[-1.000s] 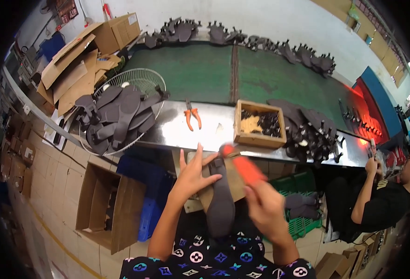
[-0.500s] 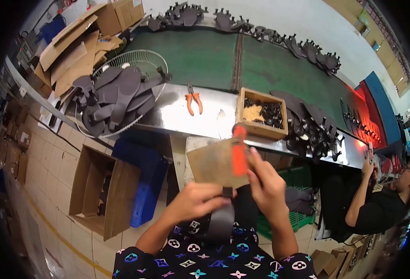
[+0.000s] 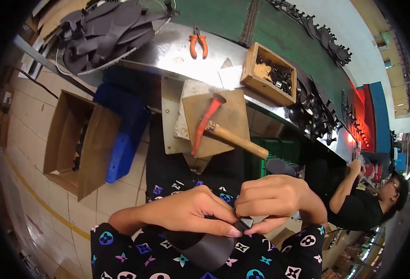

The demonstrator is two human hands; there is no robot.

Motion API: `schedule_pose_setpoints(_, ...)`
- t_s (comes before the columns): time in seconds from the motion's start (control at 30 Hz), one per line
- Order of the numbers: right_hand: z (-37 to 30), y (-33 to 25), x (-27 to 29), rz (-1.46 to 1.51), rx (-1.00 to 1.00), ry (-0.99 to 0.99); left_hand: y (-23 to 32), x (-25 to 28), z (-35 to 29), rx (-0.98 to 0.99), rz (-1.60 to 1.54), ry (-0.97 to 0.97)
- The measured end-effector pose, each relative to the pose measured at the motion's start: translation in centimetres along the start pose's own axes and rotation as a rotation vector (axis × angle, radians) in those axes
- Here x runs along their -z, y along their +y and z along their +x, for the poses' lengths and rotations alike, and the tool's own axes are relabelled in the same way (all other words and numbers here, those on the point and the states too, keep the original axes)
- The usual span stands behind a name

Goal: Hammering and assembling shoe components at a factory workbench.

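The dark sole (image 3: 209,251) lies across the person's lap, well below the near edge of the tan board (image 3: 236,109). The left hand (image 3: 195,211) holds it, thumb pressed toward half-bent fingers; the right hand (image 3: 277,200), fingers curled nearly closed, grips the small black end piece (image 3: 245,225). A red-headed hammer (image 3: 209,123) rests on the board, handle past its right edge. Beyond, orange-handled pliers (image 3: 198,45) and, near the worktop's (image 3: 168,49) front edge, a wooden box (image 3: 266,88)
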State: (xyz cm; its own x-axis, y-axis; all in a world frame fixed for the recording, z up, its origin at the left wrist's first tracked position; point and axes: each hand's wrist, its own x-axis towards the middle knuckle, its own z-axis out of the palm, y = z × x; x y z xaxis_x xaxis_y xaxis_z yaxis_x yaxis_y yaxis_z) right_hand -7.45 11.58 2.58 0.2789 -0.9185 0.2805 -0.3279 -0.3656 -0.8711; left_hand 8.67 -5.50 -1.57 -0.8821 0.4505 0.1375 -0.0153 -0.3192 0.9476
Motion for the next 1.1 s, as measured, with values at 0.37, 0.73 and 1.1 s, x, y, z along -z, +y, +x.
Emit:
schedule_pose_setpoints(0.37, -2.7, 2.5, 1.9, -0.555, -0.209, 0.238, 2.3, 4.0, -0.7, -0.159, 0.535, 0.604)
schedule_pose_setpoints(0.73, -28.5, 6.4, 13.7, -1.203, -0.896, 1.195, 8.9, 21.4, -6.6, -0.263, 1.365, 1.913)
schedule_pose_setpoints(1.1, -6.2, -6.0, 11.2, -0.759, -0.273, 0.586, 9.1, 2.6, 15.9, -0.246, 1.656, 0.474)
